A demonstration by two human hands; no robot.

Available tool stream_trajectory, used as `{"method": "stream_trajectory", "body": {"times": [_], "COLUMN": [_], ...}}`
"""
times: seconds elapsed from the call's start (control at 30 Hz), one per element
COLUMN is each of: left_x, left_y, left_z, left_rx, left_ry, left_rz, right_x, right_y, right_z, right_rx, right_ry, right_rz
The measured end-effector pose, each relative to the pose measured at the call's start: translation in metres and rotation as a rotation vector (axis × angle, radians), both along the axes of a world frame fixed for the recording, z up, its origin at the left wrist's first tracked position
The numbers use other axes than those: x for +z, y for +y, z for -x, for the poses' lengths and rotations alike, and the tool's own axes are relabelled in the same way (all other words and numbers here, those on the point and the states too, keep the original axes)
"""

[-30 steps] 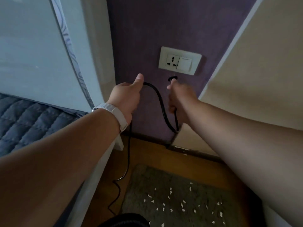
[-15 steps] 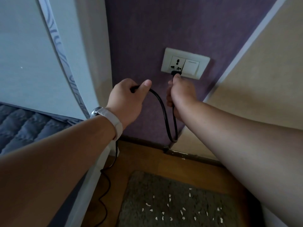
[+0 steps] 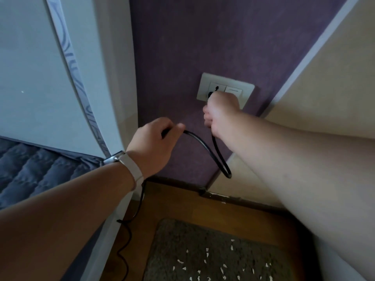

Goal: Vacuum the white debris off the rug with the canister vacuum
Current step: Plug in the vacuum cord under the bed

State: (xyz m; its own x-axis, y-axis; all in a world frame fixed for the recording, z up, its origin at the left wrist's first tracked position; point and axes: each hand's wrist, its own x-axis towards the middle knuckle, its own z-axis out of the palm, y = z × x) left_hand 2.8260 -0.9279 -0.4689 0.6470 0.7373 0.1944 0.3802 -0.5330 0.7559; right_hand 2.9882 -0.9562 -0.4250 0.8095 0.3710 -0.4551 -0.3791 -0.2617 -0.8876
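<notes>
White debris (image 3: 207,254) lies untouched on the rug (image 3: 182,240) below; our right hand (image 3: 220,112), fist closed round the plug (image 3: 211,94), has risen to the wall socket (image 3: 205,86), left hand (image 3: 154,145) pinching power cord (image 3: 203,145) slack, so power is imminent, we judge.

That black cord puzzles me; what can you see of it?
The black cord is thin, smooth and looks plastic-coated. Its end is gripped by the right hand at the wall socket, plug hidden. It sags in a loop, rises to the left hand, which pinches it, then drops past the wrist and snakes over the wooden floor.
</notes>
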Motion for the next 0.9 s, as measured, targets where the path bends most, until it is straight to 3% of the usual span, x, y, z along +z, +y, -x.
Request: {"method": "stream_trajectory", "body": {"times": [0.2,0.4,0.67,0.8,0.9], "left_x": [-0.031,-0.063,-0.091,-0.094,-0.096], "left_y": [-0.013,-0.045,-0.092,-0.112,-0.138], "left_z": [0.031,0.070,0.092,0.102,0.125], "left_rx": [-0.053,-0.008,-0.038,-0.024,-0.012], "left_ry": [0.111,0.204,0.352,0.332,0.425], "left_rz": [0.153,0.293,0.325,0.271,0.207], "right_x": [-0.006,-0.021,-0.051,-0.060,-0.077], "right_y": [-0.013,-0.057,-0.131,-0.176,-0.215], "right_z": [0.007,0.020,0.053,0.060,0.070], "right_rx": [0.095,0.382,0.648,0.826,0.959], "right_ry": [-0.055,-0.326,-0.613,-0.613,-0.681], "right_rz": [0.006,0.155,0.258,0.256,0.301]}}
